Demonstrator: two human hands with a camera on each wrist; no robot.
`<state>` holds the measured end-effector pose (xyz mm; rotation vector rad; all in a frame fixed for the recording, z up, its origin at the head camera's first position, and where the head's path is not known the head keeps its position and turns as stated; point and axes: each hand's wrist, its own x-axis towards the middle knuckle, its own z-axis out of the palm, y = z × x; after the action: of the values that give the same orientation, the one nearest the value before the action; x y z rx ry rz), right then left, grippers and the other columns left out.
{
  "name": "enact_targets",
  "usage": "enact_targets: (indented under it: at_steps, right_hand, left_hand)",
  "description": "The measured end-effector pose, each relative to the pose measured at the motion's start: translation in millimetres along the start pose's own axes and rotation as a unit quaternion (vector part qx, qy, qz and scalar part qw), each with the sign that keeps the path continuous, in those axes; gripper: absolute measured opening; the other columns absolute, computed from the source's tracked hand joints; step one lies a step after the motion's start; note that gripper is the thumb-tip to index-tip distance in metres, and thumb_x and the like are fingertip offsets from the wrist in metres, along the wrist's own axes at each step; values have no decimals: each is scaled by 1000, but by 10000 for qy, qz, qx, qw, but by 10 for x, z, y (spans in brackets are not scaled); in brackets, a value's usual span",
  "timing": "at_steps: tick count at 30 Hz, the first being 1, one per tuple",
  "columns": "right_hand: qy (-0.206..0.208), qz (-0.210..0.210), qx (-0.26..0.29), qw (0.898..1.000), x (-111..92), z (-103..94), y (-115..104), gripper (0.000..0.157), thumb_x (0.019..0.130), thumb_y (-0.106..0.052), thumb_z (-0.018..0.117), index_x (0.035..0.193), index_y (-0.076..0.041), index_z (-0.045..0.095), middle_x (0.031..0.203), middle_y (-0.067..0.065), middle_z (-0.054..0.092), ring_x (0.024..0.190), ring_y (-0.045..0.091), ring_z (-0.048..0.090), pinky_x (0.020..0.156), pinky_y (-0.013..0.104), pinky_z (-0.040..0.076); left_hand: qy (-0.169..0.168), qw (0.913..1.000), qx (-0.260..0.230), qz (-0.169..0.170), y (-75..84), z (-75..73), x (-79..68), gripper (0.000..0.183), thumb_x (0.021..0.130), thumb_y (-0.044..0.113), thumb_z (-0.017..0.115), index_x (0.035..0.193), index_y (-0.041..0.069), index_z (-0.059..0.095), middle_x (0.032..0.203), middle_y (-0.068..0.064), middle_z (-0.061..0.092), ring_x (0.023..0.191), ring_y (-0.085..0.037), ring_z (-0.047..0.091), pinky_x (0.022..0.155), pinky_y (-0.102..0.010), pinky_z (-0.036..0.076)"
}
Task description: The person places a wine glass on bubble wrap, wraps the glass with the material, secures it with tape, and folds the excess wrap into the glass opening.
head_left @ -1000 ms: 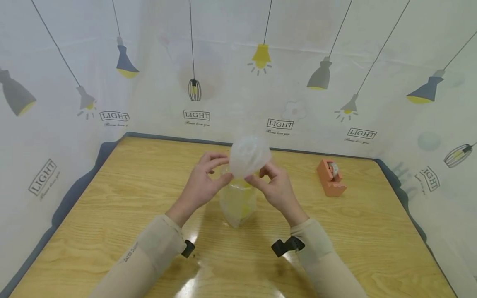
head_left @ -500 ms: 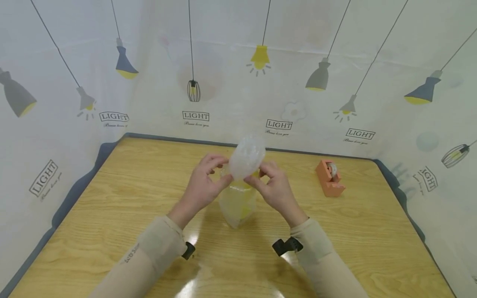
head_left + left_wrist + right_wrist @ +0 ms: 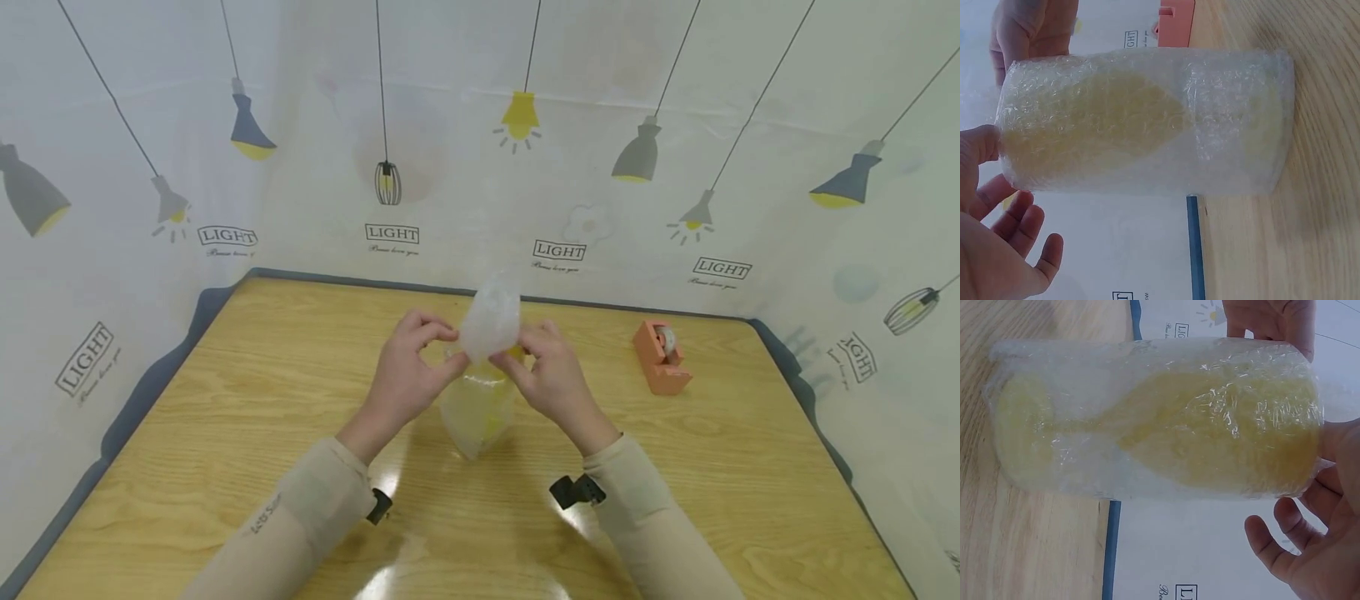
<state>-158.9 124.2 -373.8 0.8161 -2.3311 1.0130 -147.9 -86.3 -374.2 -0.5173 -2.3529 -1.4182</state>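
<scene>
A yellow stemmed goblet (image 3: 1179, 431) stands on the table inside a sleeve of clear bubble wrap (image 3: 1222, 125), its bowl up and its foot near the tabletop. Above the rim, a loose end of the wrap sticks up between both hands in the head view. My left hand (image 3: 408, 367) pinches the wrap's left side between thumb and forefinger. The right hand (image 3: 553, 375) pinches the opposite side the same way. Each wrist view shows the remaining fingers spread beside the wrapped rim. The goblet's rim itself is hidden behind the wrap and fingers in the head view.
An orange tape dispenser (image 3: 662, 358) with a roll in it stands to the right on the wooden table (image 3: 300, 333). Behind the table hangs a pale wall cloth (image 3: 450, 125) printed with lamps. A black strap (image 3: 576, 492) shows at the right wrist.
The raised end of the bubble wrap has grown narrower, its right side drawn in to the left. The right fingertips have shifted slightly inward with it; the left hand has stayed nearly still.
</scene>
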Motion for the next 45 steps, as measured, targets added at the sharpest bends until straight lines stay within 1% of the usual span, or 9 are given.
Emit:
enact_targets:
  at_steps: [5,10,16,20,32,35,39,41,45]
  right_hand:
    - [-28,-76,-169,9998,20,-3,-22,21,86,-11,83,104,-1,77,93,12,78,74,26,51,68,32,40]
    - [-134,-109,-225,9996,35,-16,-43,23,86,-12,83,105,-2,77,98,12,79,76,26,52,68,33,42]
    - [-176,-241,-277,9992,53,-29,-50,23,86,-12,82,107,-4,78,101,11,79,73,23,49,66,35,41]
    - [-224,-289,-309,9989,68,-38,-59,23,88,-13,82,108,-4,78,101,10,79,73,23,49,68,36,41]
    - [-254,-487,-176,9983,23,-16,7,27,89,-13,79,115,-6,75,112,9,78,77,21,48,71,35,39]
    - [-55,-618,-52,9981,-8,4,35,30,89,-10,80,118,-5,74,117,10,76,83,22,54,74,36,41]
    - [401,-796,34,9960,-46,36,80,33,85,-6,83,116,-2,72,111,11,75,87,24,60,76,37,47]
    - [602,-839,-10,9947,-62,41,97,40,83,-5,85,120,-1,69,107,12,73,83,24,59,73,37,52]
    - [787,-885,-173,9928,-83,38,112,60,82,-5,86,135,0,60,115,16,66,78,24,58,69,40,58]
  left_hand:
    - [-4,9980,294,564,-29,-9,-12,25,87,10,81,108,-3,76,113,-13,67,109,-31,62,96,-49,54]
    - [210,9938,168,1075,-78,-20,-42,42,87,10,79,125,-2,67,121,-15,66,114,-30,61,100,-50,53]
    - [700,9709,-68,2291,-72,3,-50,47,86,2,78,130,0,63,128,-16,63,118,-32,62,101,-42,55]
    - [744,9601,16,2697,-52,36,-48,48,84,-2,80,130,3,67,131,-15,63,116,-31,65,94,-39,59]
    - [456,9527,670,2928,-129,43,-14,45,83,8,82,127,4,71,130,-12,67,118,-31,65,100,-51,53]
    - [380,9521,709,2951,-117,41,-4,45,83,8,82,126,3,72,130,-13,68,118,-31,65,100,-51,53]
    - [237,9536,663,2928,-101,39,-3,48,82,10,84,127,2,71,131,-14,67,119,-33,64,101,-53,53]
    - [136,9545,656,2905,-96,36,-8,51,82,14,86,129,2,70,132,-15,66,120,-34,63,102,-54,52]
    - [-88,9570,722,2809,-95,26,-21,66,76,23,93,133,1,67,135,-14,64,124,-34,61,105,-54,50]
